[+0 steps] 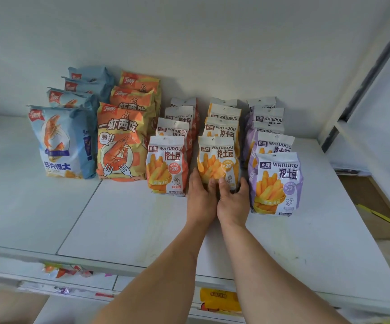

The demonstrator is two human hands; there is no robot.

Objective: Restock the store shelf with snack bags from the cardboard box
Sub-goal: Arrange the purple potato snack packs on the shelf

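Yellow snack bag (217, 160) stands upright, its base clasped between both hands' grip (221, 197).

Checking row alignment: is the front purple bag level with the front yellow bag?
No, the front purple bag stands nearer the shelf edge than the front yellow bag both hands hold.

Our left hand (201, 195) and right hand (232, 198) cover the bottom of the front yellow-orange snack bag (217, 157). Bags behind each front one show only their tops. The brown cardboard box (383, 220) is cut off at the right edge.
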